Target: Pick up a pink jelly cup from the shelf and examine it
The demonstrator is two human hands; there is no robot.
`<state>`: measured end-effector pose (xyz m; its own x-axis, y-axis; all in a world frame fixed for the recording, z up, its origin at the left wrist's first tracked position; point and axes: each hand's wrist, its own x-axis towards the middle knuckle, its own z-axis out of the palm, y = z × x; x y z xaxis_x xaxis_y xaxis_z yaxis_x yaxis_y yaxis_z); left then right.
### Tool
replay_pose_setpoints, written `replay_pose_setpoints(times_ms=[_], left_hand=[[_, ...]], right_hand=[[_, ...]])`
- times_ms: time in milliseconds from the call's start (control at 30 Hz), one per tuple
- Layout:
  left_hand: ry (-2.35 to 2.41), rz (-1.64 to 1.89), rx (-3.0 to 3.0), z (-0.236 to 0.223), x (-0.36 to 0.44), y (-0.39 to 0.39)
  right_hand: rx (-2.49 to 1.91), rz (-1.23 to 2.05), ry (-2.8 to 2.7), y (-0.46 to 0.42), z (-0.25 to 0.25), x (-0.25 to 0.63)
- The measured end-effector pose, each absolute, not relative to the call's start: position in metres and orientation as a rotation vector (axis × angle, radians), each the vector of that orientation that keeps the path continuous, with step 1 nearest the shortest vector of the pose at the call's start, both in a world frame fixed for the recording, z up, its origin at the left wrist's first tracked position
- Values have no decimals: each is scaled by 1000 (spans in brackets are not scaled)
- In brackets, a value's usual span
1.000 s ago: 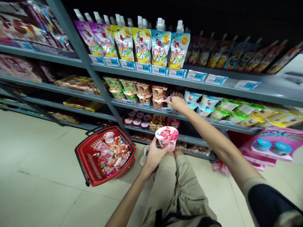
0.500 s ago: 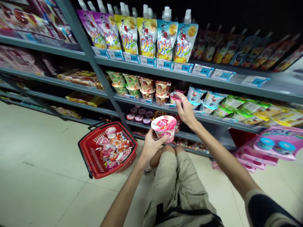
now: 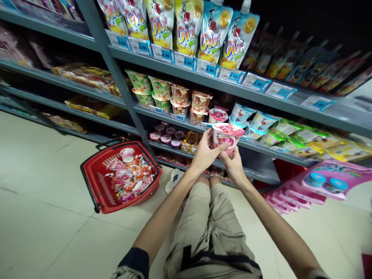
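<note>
A pink-lidded jelly cup point(image 3: 227, 135) is held in front of the middle shelf by both hands. My left hand point(image 3: 203, 153) grips its left side with fingers wrapped round. My right hand point(image 3: 233, 164) holds it from below. Just behind it, another pink cup point(image 3: 217, 115) stands on the shelf point(image 3: 261, 151) beside stacked red and green cups point(image 3: 174, 99). A red shopping basket point(image 3: 95, 186) sits on the floor to my left, holding several more cups. My knees in beige trousers are bent beneath the hands.
Spouted juice pouches point(image 3: 186, 27) hang on the top shelf above blue price tags. Blue, green and yellow cups point(image 3: 279, 130) fill the shelf to the right. Pink boxed toys point(image 3: 316, 182) jut out at lower right. Pale tiled floor point(image 3: 37, 217) lies to the left.
My right hand left the shelf, where it set a pink cup, and came down under the cup in my left hand. My left hand raised that cup toward the shelf.
</note>
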<state>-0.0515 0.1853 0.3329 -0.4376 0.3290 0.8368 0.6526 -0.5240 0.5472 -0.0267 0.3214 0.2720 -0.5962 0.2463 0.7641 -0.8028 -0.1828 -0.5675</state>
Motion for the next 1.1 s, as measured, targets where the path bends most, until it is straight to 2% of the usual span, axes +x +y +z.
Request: replay_pose_setpoints(times_ms=[167, 333, 600, 800, 1000, 1100], left_hand=[[-1323, -1961, -1562, 348, -54, 173], [-1339, -1698, -1598, 339, -60, 167], [-1192, -1817, -1600, 323, -73, 161], [-1204, -1857, -1529, 328, -81, 150], [-1340, -1647, -1457, 328, -74, 141], [-1409, -1680, -1388, 330, -68, 139]], right_hand=[[729, 1919, -1325, 310, 277, -34], [746, 1873, -1411, 306, 265, -31], [700, 1695, -1593, 320, 269, -33], [669, 1714, -1531, 311, 277, -36], [797, 1610, -1556, 314, 277, -46], [768, 1623, -1553, 314, 277, -42]])
